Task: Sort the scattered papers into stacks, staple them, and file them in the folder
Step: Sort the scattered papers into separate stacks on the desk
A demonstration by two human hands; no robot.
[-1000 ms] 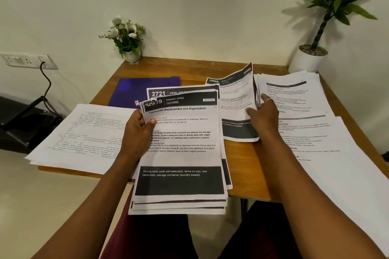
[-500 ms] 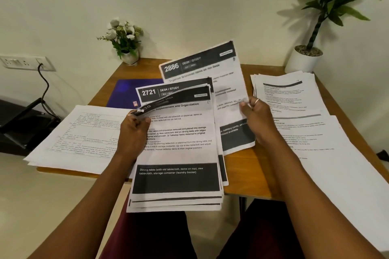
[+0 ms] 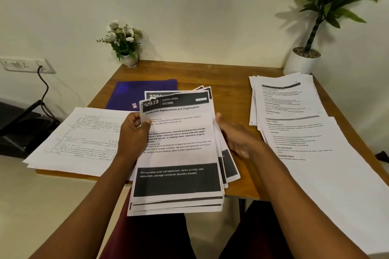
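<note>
The left hand (image 3: 134, 130) grips the stack of printed sheets (image 3: 179, 153) at its left edge, thumb pressed on the top page and fingers curled underneath. That top page reads "2939 DINING AREA", with the heading "Tablecloth Replacement and Organization" and a dark band across its lower part. The right hand (image 3: 235, 136) is on the other side, blurred, fingers looking fairly straight and laid flat against the stack's right edge rather than wrapped round it. There the lower sheets fan out a little, their dark bands showing past the top page. Another sheet with a dark header peeks out behind the top edge, its number partly hidden. The stack sits in the middle of the view, its far end over the wooden table (image 3: 227, 82) and its near end hanging past the table's front edge above the person's lap. Whether it rests on the wood cannot be told. Just beyond the stack, the blue folder (image 3: 134, 92) lies flat and closed on the table. To the left lies a pile of pages with tables (image 3: 84, 139), spilling over the table's edge. To the right there are two more lots: a far pile (image 3: 284, 99) near the back corner and a near pile (image 3: 326, 164) overlapping it. At the back stand a small flower pot (image 3: 126, 44) and a tall plant in a white pot (image 3: 301, 63).
</note>
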